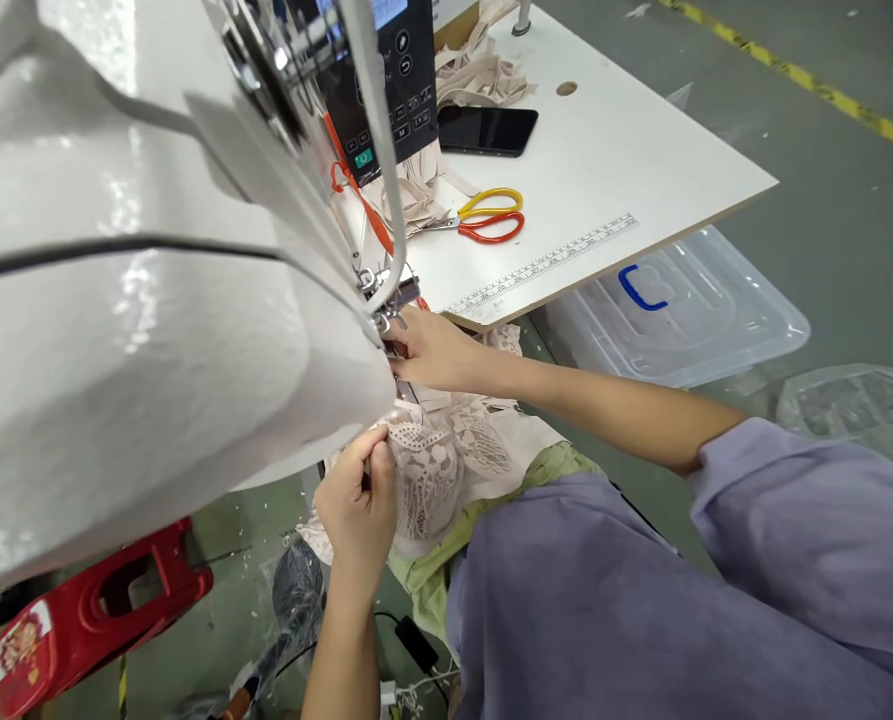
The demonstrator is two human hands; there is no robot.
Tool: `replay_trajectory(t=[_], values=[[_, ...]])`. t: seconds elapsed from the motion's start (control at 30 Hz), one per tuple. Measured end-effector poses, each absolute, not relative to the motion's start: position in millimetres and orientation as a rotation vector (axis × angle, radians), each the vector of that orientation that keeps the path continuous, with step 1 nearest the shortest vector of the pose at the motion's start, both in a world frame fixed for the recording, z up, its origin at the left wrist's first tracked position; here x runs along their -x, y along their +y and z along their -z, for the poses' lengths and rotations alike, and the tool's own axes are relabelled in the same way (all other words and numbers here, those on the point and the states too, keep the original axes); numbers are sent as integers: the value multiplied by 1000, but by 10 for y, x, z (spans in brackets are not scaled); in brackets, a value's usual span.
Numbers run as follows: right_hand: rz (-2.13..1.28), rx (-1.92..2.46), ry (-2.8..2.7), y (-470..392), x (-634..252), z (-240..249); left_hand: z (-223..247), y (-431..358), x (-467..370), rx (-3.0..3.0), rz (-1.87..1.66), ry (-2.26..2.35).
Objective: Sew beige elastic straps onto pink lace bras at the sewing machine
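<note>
A piece of beige lace garment (423, 485) hangs below the head of a white sewing machine (191, 350) and lies over my lap. My left hand (360, 490) pinches its dotted edge between thumb and finger, just under the machine's rounded end. Close by the needle and presser foot area (393, 305), my right hand (442, 350) has its fingers curled in. Their tips are partly hidden by the machine, so what they hold cannot be made out. Green cloth (431, 580) lies beneath the lace on my lap.
On the white tabletop (603, 170) are scissors (491, 215) with yellow and red handles, a black phone (489, 131), beige strips (480, 75) and a printed ruler (543, 262). The control panel (382, 90) stands behind the needle. Below are a lidded clear box (686, 310) and a red stool (108, 610).
</note>
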State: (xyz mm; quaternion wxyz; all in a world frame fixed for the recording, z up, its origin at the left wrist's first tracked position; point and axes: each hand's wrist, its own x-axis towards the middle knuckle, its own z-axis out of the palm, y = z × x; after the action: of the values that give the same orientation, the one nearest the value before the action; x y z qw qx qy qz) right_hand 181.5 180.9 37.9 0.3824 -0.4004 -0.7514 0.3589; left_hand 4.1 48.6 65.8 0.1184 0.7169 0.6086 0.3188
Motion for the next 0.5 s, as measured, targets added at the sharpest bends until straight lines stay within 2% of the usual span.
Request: replay_trajectory(t=[0.5], values=[[-889,908,-1884,1800,-1857,-333,-633,470,-101,-2067,-880,1817]])
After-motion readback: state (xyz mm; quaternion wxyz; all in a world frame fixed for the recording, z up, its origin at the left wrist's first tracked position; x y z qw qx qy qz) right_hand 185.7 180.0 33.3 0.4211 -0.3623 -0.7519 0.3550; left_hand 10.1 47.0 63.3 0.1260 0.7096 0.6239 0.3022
